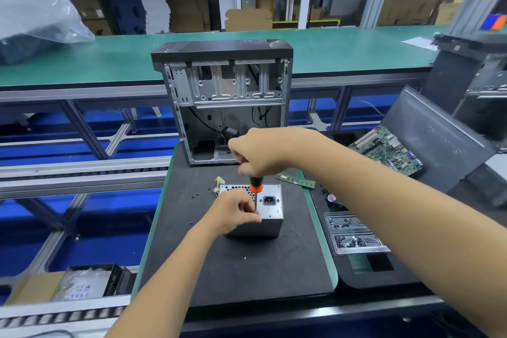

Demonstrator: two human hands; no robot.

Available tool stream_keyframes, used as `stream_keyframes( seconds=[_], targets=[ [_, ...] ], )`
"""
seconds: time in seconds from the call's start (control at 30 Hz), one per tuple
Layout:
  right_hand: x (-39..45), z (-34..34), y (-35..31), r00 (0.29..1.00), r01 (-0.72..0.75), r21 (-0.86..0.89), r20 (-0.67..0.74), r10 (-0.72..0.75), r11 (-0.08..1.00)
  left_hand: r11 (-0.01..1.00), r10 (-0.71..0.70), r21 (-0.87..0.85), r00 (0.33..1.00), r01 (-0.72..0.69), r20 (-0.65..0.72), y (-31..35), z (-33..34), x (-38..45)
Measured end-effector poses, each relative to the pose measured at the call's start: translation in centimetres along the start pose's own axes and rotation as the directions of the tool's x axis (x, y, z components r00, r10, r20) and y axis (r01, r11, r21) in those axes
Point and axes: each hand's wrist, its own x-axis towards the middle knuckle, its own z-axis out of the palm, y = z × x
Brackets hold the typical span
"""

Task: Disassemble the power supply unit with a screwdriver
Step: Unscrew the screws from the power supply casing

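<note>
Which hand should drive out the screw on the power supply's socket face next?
Right. The right hand already grips the screwdriver upright, tip down on the power supply unit. The left hand steadies the casing beside the shaft.

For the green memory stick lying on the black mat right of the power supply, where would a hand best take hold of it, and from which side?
Probably by its two long edges near the middle, coming from above. The green memory stick lies flat on the black mat, thin and long, so only its narrow edges offer a pinch for the fingers. Its near end passes under the right hand, so the far half is freer.
</note>
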Motion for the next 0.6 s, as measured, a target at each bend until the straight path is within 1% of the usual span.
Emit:
stream_keyframes(
  seconds=[0.13,0.23,0.3,0.33,0.37,0.4,0.47,0.6],
  targets=[
    [-0.6,-0.6,0.2,0.993,0.106,0.120,0.044,-0.112,0.987,1.000,-0.016,-0.002,1.000,0.016,0.005,0.1,-0.1,0.0],
    [-0.6,-0.2,0.3,0.995,0.102,0.149,-0.022,-0.100,0.984,1.000,-0.008,0.000,1.000,0.008,0.007,0.2,0.0,0.1],
    [-0.5,0.2,0.0,0.999,0.008,0.083,-0.052,-0.004,0.997,1.000,-0.006,-0.003,1.000,0.006,0.003,0.3,-0.1,0.1],
    [-0.3,0.3,-0.1,0.997,-0.046,0.005,-0.062,0.046,0.999,1.000,-0.003,-0.004,1.000,0.003,0.000,0.3,-0.1,0.1],
    [-0.2,0.4,-0.2,0.994,-0.073,-0.067,-0.086,0.067,0.995,1.000,-0.003,-0.003,1.000,0.003,-0.001,0.4,-0.1,0.1],
    [0.0,0.5,-0.3,0.992,-0.073,-0.091,-0.106,0.063,0.993,1.000,-0.006,-0.002,1.000,0.006,0.001,0.4,-0.1,0.1],
    [0.0,0.6,-0.3,0.994,-0.023,-0.019,-0.103,0.021,1.000,1.000,-0.010,-0.002,1.000,0.010,0.008,0.4,-0.1,0.1],
    [-0.6,-0.1,0.0,0.994,0.112,0.158,-0.009,-0.112,0.981,0.999,0.012,0.032,1.000,-0.012,0.012,0.5,-0.2,0.0]
  ],
)
